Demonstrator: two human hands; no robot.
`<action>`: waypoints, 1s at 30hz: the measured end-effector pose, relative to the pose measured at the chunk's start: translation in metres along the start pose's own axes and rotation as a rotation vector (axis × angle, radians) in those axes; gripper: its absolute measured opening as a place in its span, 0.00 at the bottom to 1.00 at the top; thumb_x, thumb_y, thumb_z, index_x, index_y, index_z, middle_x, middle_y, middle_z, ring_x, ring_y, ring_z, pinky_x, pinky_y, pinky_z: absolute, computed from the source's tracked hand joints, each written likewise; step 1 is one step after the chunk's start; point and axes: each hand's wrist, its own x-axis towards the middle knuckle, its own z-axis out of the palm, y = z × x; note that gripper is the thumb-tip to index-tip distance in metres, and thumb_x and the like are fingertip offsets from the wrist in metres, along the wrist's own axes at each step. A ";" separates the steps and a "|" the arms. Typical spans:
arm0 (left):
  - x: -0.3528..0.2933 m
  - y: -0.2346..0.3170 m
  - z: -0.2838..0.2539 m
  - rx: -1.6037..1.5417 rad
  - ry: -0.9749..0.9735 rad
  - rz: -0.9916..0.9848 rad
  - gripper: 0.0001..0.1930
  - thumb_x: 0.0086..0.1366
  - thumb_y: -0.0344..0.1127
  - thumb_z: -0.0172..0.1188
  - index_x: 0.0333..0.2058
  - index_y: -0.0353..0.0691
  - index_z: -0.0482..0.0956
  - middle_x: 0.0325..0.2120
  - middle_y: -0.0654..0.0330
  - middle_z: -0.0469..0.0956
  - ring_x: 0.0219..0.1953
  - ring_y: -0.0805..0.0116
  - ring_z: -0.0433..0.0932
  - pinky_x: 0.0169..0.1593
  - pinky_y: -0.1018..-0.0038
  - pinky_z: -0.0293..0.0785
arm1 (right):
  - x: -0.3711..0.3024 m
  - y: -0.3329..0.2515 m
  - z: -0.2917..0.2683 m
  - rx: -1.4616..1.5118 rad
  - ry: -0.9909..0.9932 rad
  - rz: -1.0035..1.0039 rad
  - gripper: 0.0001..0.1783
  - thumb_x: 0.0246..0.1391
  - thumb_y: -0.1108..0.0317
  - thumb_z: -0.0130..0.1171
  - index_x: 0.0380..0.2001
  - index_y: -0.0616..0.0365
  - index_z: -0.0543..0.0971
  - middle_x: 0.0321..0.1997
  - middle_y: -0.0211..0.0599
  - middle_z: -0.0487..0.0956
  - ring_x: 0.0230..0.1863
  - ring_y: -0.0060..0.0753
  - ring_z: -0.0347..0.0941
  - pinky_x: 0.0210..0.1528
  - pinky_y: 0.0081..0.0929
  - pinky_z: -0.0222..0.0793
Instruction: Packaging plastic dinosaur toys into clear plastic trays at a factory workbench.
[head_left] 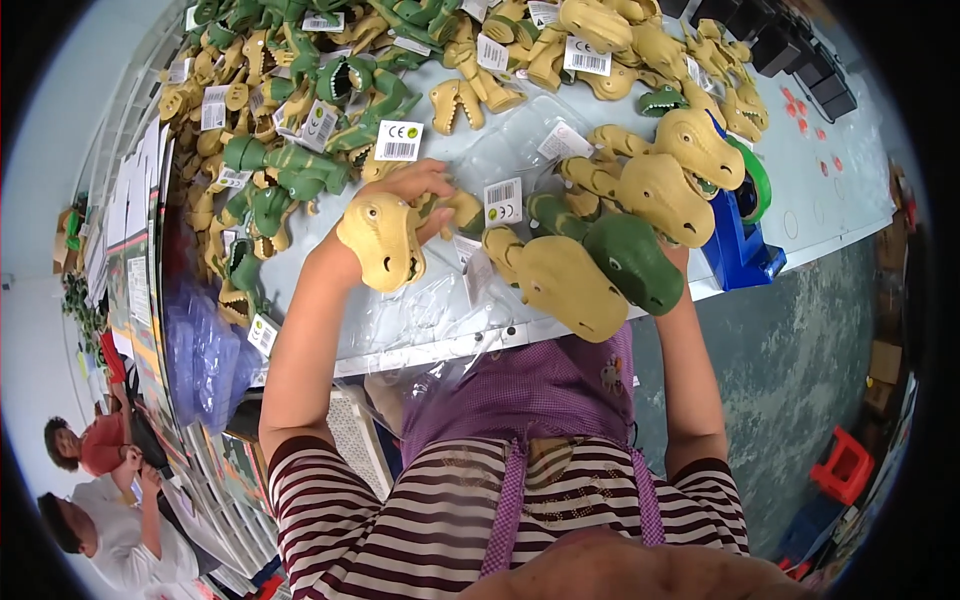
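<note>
Above the table's near left part, my left hand (418, 180) is closed around a tan toy dinosaur (380, 242), its head pointing toward me. To the right, a green toy dinosaur (635, 262) and several tan ones, including a front tan toy dinosaur (570, 288), lie side by side with their heads over the near edge. My right wrist (676, 262) runs in behind the green head; the fingers of that hand are hidden, so its grip does not show. White barcode tags (503, 200) hang from the toys. Clear plastic packaging (400, 325) lies under and around them.
A pile of green and tan dinosaurs (290, 170) covers the far left of the table (800, 215). At the right stands a blue tape dispenser (735, 245) with green tape (755, 180). Black boxes (790, 50) line the far right edge. Two people sit at far lower left.
</note>
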 end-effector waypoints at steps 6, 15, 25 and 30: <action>0.031 0.006 -0.009 0.010 -0.181 -0.073 0.08 0.56 0.36 0.58 0.33 0.40 0.76 0.38 0.55 0.77 0.35 0.62 0.76 0.38 0.74 0.72 | -0.003 0.008 0.004 -0.226 0.039 -0.110 0.13 0.46 0.66 0.55 0.38 0.52 0.78 0.40 0.38 0.78 0.45 0.46 0.71 0.45 0.39 0.66; 0.030 0.009 -0.001 -0.146 -0.197 -0.059 0.07 0.55 0.32 0.59 0.32 0.38 0.76 0.37 0.56 0.76 0.41 0.66 0.75 0.44 0.74 0.69 | -0.005 0.010 0.000 0.042 0.015 0.060 0.13 0.46 0.68 0.56 0.39 0.54 0.77 0.41 0.39 0.78 0.45 0.45 0.72 0.46 0.39 0.67; 0.011 0.021 0.002 -0.088 0.020 -0.234 0.10 0.55 0.38 0.60 0.33 0.39 0.76 0.31 0.58 0.76 0.34 0.64 0.75 0.40 0.72 0.71 | -0.008 0.014 0.003 -0.016 0.017 0.073 0.15 0.49 0.67 0.55 0.42 0.54 0.76 0.43 0.42 0.76 0.47 0.46 0.70 0.48 0.38 0.66; 0.018 0.022 0.000 -0.162 -0.101 -0.248 0.14 0.50 0.32 0.62 0.38 0.40 0.76 0.34 0.57 0.77 0.38 0.62 0.75 0.42 0.71 0.71 | 0.000 0.011 0.005 0.064 0.028 0.061 0.15 0.49 0.66 0.55 0.42 0.55 0.76 0.44 0.41 0.76 0.48 0.46 0.70 0.48 0.38 0.65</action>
